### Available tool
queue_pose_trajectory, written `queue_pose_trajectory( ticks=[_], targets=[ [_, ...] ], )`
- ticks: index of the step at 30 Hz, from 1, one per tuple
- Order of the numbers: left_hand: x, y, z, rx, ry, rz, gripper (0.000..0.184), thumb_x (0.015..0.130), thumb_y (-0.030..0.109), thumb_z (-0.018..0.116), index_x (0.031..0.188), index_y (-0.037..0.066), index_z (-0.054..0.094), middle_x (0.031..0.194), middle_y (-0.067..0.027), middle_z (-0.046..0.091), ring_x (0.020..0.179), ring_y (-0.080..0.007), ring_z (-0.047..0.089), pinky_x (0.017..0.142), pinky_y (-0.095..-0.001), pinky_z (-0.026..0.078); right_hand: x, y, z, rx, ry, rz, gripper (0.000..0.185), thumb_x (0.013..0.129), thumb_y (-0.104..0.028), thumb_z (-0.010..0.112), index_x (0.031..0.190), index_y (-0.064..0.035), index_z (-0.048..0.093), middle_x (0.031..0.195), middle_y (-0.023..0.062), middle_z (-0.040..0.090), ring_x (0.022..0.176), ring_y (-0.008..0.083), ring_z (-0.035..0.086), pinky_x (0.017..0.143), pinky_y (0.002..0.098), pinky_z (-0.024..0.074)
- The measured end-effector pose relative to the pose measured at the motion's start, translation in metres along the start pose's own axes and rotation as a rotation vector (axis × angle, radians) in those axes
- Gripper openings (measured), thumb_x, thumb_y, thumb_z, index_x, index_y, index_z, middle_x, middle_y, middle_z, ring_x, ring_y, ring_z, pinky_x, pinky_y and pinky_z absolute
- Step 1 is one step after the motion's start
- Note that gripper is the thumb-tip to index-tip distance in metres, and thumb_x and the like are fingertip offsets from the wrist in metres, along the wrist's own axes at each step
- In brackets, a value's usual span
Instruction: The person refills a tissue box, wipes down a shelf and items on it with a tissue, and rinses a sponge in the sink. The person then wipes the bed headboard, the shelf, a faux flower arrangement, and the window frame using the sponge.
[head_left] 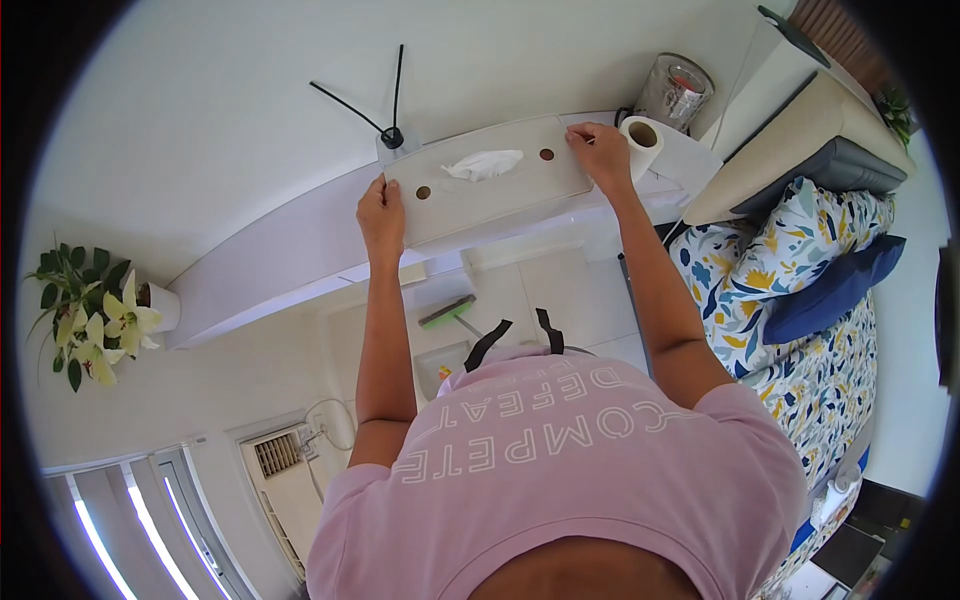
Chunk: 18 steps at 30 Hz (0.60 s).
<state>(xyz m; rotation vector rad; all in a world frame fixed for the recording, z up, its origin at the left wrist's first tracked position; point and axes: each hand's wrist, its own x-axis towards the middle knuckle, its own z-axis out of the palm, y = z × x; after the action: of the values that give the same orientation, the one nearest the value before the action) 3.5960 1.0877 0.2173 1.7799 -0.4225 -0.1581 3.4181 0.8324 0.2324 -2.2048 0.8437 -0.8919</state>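
Note:
A long cream tissue box rests at the shelf, with a white tissue poking from its middle slot and a round hole on either side. At the box's left end, my left hand grips the edge, thumb on top and fingers curled. My right hand pinches the opposite end near the far corner. Just right of that hand stands a white paper roll. Close behind the box's left end is a reed diffuser with two black sticks. The undersides of both grips are hidden.
The curved white shelf runs along the wall. A clear container stands at its right, a potted lily at its left. Below are a green-headed broom and a dustpan. A bed with patterned pillows is at right.

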Motion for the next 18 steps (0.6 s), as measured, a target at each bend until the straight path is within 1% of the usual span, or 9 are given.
queue_pose_trajectory(
  ticks=[4, 6, 7, 9, 10, 12, 14, 16, 18],
  targets=[
    [0.005, -0.005, 0.002, -0.055, 0.04, 0.017, 0.032, 0.088, 0.012, 0.048, 0.115, -0.004, 0.056, 0.084, -0.009, 0.063, 0.071, -0.0111, 0.051, 0.068, -0.0254, 0.043, 0.002, -0.007, -0.008, 0.042, -0.002, 0.037, 0.021, 0.075, -0.021, 0.06, 0.086, -0.0046, 0.069, 0.078, 0.0135, 0.067, 0.073, 0.0256, 0.065, 0.069, 0.0321, 0.0496],
    [0.009, -0.011, 0.004, -0.182, 0.07, 0.025, 0.033, 0.087, 0.011, 0.048, 0.113, -0.007, 0.056, 0.08, -0.0073, 0.062, 0.068, -0.0092, 0.049, 0.065, -0.0249, 0.042, 0.0, -0.012, -0.011, 0.032, -0.01, 0.073, 0.021, 0.075, -0.021, 0.06, 0.086, -0.0048, 0.069, 0.077, 0.0129, 0.067, 0.073, 0.0255, 0.065, 0.069, 0.0317, 0.0497],
    [0.012, -0.014, 0.004, -0.181, 0.064, 0.019, 0.033, 0.087, 0.011, 0.048, 0.113, -0.007, 0.056, 0.08, -0.0073, 0.062, 0.068, -0.0092, 0.049, 0.065, -0.0249, 0.042, 0.001, -0.014, -0.011, -0.001, -0.004, 0.057, 0.021, 0.075, -0.02, 0.06, 0.086, -0.0048, 0.069, 0.077, 0.0127, 0.067, 0.072, 0.0257, 0.065, 0.069, 0.0321, 0.0497],
    [0.016, -0.016, 0.002, -0.143, -0.008, -0.002, 0.033, 0.085, 0.009, 0.048, 0.111, -0.009, 0.056, 0.076, -0.0064, 0.06, 0.063, -0.0076, 0.046, 0.059, -0.0248, 0.041, 0.002, -0.009, -0.006, -0.034, 0.003, 0.048, 0.021, 0.075, -0.02, 0.06, 0.085, -0.0048, 0.069, 0.076, 0.0126, 0.067, 0.072, 0.0258, 0.065, 0.068, 0.0324, 0.0497],
    [0.016, -0.018, 0.002, -0.141, -0.013, -0.005, 0.033, 0.085, 0.009, 0.048, 0.111, -0.009, 0.056, 0.076, -0.0064, 0.06, 0.063, -0.0076, 0.046, 0.059, -0.0248, 0.041, 0.003, -0.004, -0.001, -0.03, 0.014, 0.01, 0.02, 0.075, -0.02, 0.06, 0.084, -0.0047, 0.069, 0.076, 0.0125, 0.066, 0.071, 0.0261, 0.065, 0.068, 0.0329, 0.0496],
    [0.017, -0.016, 0.001, -0.116, -0.021, -0.053, 0.033, 0.084, 0.009, 0.047, 0.11, -0.009, 0.057, 0.071, -0.005, 0.058, 0.058, -0.0068, 0.043, 0.053, -0.0246, 0.038, 0.002, -0.002, 0.002, -0.025, 0.024, -0.028, 0.019, 0.075, -0.019, 0.059, 0.083, -0.0045, 0.069, 0.076, 0.0124, 0.066, 0.071, 0.0263, 0.064, 0.068, 0.0334, 0.0495],
    [0.014, -0.015, -0.001, -0.096, -0.02, -0.047, 0.033, 0.084, 0.009, 0.047, 0.109, -0.009, 0.058, 0.071, -0.0047, 0.058, 0.056, -0.0065, 0.043, 0.052, -0.0245, 0.037, -0.001, -0.002, 0.005, -0.068, 0.084, -0.089, 0.018, 0.075, -0.019, 0.059, 0.082, -0.0047, 0.068, 0.075, 0.0122, 0.066, 0.071, 0.0267, 0.064, 0.067, 0.0346, 0.0493],
    [0.011, -0.014, -0.002, -0.074, -0.016, -0.043, 0.032, 0.084, 0.008, 0.047, 0.109, -0.009, 0.058, 0.07, -0.0043, 0.058, 0.055, -0.0062, 0.042, 0.05, -0.0244, 0.037, -0.006, -0.003, 0.004, -0.078, 0.095, -0.071, 0.018, 0.075, -0.019, 0.059, 0.082, -0.0047, 0.068, 0.075, 0.0121, 0.066, 0.071, 0.0268, 0.064, 0.067, 0.0348, 0.0493],
    [0.007, -0.013, -0.003, -0.118, -0.023, -0.031, 0.031, 0.083, 0.007, 0.046, 0.108, -0.008, 0.059, 0.069, -0.0032, 0.058, 0.054, -0.0055, 0.041, 0.05, -0.0238, 0.036, -0.007, -0.006, 0.003, -0.084, 0.097, -0.058, 0.018, 0.075, -0.019, 0.059, 0.082, -0.0046, 0.067, 0.074, 0.012, 0.066, 0.071, 0.0269, 0.064, 0.067, 0.0351, 0.0492]
  ],
)
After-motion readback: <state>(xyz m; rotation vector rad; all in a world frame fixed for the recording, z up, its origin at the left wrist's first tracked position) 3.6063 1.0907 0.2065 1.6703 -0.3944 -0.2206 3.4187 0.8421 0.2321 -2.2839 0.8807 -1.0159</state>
